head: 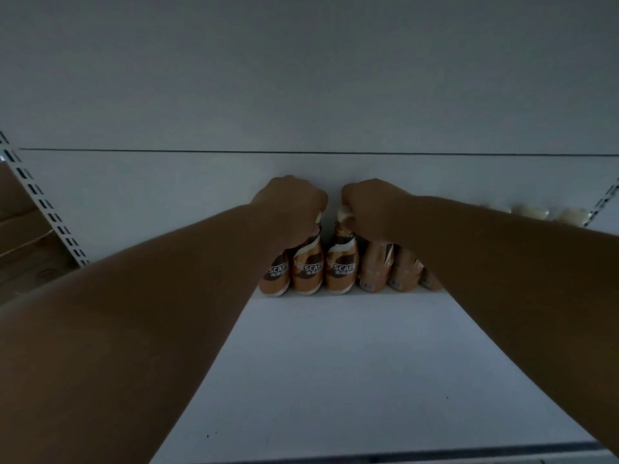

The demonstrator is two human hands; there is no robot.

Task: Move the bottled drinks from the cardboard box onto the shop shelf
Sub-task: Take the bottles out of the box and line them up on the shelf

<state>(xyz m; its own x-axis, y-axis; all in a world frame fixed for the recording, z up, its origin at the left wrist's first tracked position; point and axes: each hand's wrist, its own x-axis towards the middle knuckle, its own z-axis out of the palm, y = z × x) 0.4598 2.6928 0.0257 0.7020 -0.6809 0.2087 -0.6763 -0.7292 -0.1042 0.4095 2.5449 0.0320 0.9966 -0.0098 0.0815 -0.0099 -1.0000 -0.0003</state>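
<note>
Several brown Nescafe bottles stand in a row at the back of the white shop shelf. My left hand is closed over the cap of one bottle near the row's left end. Just to its right, my right hand grips the pale cap of the neighbouring bottle. Both bottles stand upright on the shelf. Another labelled bottle stands at the far left, partly behind my left forearm. More bottles continue to the right, partly hidden by my right forearm. The box I took the bottles from is out of sight.
The white back panel rises right behind the row. A slotted upright stands at the left with cardboard boxes beyond it. Pale bottle tops show at the far right next to another slotted upright. The shelf's dark front edge runs below.
</note>
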